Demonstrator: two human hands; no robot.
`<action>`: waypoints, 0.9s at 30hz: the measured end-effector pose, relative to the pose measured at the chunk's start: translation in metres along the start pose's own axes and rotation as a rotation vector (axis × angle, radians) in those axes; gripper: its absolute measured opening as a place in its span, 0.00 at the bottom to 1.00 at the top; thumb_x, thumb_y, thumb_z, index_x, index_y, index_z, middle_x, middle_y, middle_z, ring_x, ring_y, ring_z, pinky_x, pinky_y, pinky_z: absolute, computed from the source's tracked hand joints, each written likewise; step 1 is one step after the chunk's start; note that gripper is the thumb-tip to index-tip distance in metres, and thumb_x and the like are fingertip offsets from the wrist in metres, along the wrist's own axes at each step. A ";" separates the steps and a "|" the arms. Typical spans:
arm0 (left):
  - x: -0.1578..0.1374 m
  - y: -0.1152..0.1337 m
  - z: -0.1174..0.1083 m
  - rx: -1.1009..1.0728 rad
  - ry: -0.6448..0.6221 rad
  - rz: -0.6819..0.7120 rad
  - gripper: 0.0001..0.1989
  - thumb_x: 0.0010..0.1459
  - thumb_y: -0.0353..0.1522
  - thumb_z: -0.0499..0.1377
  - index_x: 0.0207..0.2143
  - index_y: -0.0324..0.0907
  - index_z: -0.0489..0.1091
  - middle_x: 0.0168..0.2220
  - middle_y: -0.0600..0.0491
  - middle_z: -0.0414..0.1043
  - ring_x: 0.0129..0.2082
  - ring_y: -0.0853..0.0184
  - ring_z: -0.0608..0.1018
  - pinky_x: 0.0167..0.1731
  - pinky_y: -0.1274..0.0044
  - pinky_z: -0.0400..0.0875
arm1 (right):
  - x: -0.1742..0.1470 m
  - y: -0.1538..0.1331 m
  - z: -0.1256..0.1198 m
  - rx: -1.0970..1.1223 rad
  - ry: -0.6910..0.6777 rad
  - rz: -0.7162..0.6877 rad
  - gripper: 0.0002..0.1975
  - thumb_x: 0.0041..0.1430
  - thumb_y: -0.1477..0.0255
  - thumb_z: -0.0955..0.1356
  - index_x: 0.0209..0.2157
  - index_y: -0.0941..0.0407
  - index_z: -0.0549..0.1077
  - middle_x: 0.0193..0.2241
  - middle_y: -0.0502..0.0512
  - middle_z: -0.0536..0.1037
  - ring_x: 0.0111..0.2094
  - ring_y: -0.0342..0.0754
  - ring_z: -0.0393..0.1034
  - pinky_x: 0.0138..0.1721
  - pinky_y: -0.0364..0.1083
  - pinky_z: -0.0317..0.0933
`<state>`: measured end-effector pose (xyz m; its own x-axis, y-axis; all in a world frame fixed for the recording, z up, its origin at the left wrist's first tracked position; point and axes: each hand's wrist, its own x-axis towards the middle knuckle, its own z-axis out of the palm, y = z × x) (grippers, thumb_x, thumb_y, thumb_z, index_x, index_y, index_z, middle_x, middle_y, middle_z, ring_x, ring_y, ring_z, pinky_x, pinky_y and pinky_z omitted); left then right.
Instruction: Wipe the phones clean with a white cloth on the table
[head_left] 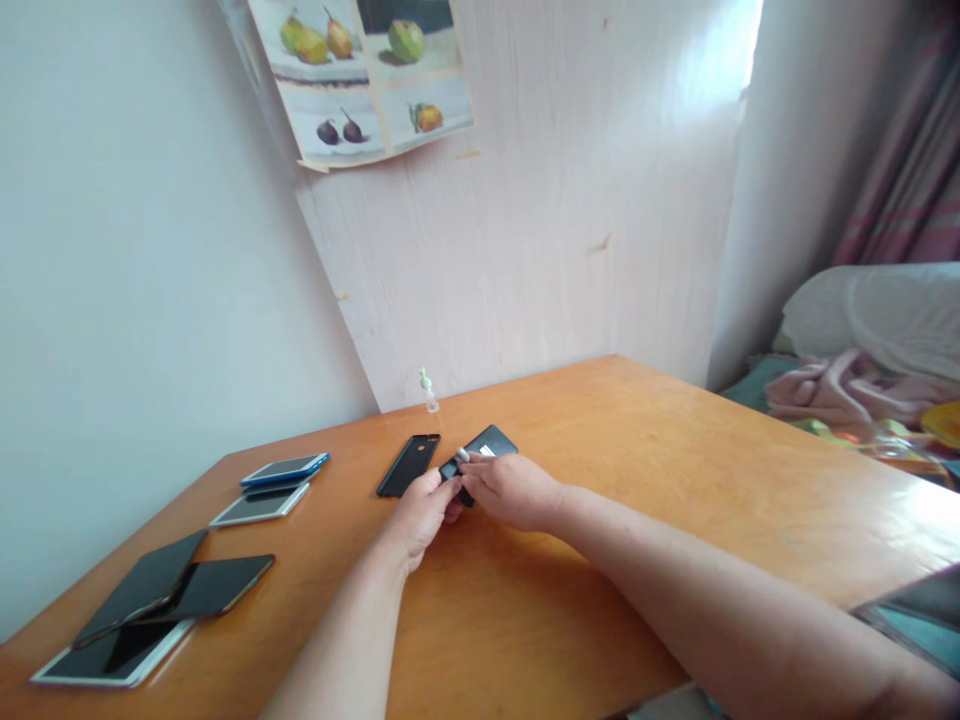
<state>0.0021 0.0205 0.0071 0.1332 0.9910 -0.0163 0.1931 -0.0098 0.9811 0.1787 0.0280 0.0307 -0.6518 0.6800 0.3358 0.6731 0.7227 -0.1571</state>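
A dark smartphone (pixel 497 437) is tilted just above the table, with a small white label on the side that faces me. My left hand (pixel 426 512) grips its near end, thumb on top and fingers underneath. Over the same end lies my right hand (pixel 517 488), its fingers bent and pressed together. At those fingertips a small whitish piece (pixel 463 455) pokes out; its kind is too small to make out. Just left of the phone, a black phone case (pixel 409 464) with a camera cutout rests on the wooden table (pixel 570 620).
A small clear pump bottle (pixel 430 393) stands at the table's back edge. To the left lie a blue-edged phone (pixel 285 469), a white phone (pixel 259 505) and several overlapping tablets (pixel 142 585). Fruit pictures (pixel 367 90) hang on the back board. Bedding (pixel 862 390) is at the right.
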 end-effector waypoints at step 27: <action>-0.006 0.000 0.006 0.234 0.105 0.154 0.10 0.54 0.40 0.59 0.30 0.42 0.68 0.24 0.57 0.69 0.25 0.67 0.75 0.25 0.78 0.67 | -0.002 0.086 -0.011 1.024 0.308 0.791 0.09 0.53 0.65 0.69 0.29 0.57 0.73 0.14 0.45 0.65 0.13 0.36 0.51 0.13 0.38 0.40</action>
<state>0.0073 0.0137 0.0060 0.0792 0.9837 0.1613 0.3990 -0.1796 0.8992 0.2414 0.0879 0.0265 -0.0125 0.9999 0.0045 0.1775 0.0067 -0.9841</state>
